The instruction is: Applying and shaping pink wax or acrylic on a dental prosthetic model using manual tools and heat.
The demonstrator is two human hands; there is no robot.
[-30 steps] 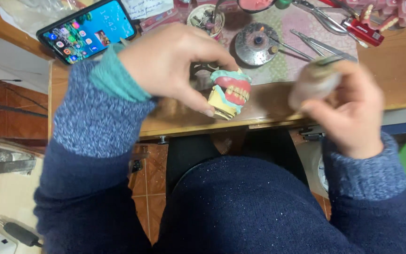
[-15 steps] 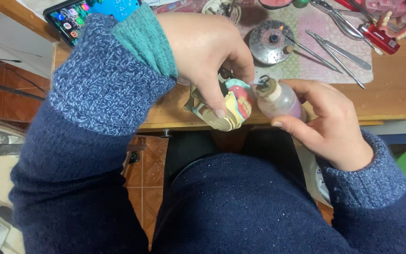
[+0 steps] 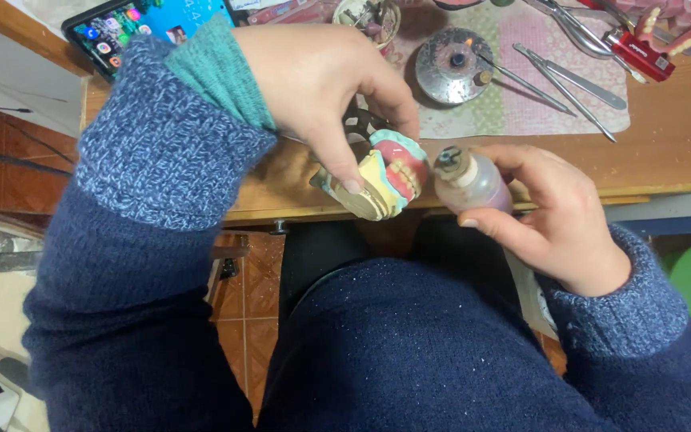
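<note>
Floor: brown tiles (image 3: 245, 320) beneath the bench edge.
Left hand (image 3: 325, 76): clamped on dental model (image 3: 381, 176), above the near edge.
Right hand (image 3: 557, 216): wrapped around small bottle (image 3: 469, 180), just beside the model.
Bench: wooden tabletop (image 3: 673, 144), patterned cloth (image 3: 521, 108), round metal burner (image 3: 451, 66), metal instruments (image 3: 561, 80).
Far corner: phone (image 3: 141, 28), screen lit.

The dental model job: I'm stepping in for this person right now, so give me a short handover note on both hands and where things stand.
Left hand: grips the dental model, pink wax and teeth facing the bottle, held over the bench edge.
Right hand: holds the small dropper bottle, tip beside the model; whether they touch is unclear.
Bench: alcohol burner, lit, and metal wax instruments on the mat; phone far left.
Done: model and bottle picked up.
Left: no liquid visible on the model yet.
</note>
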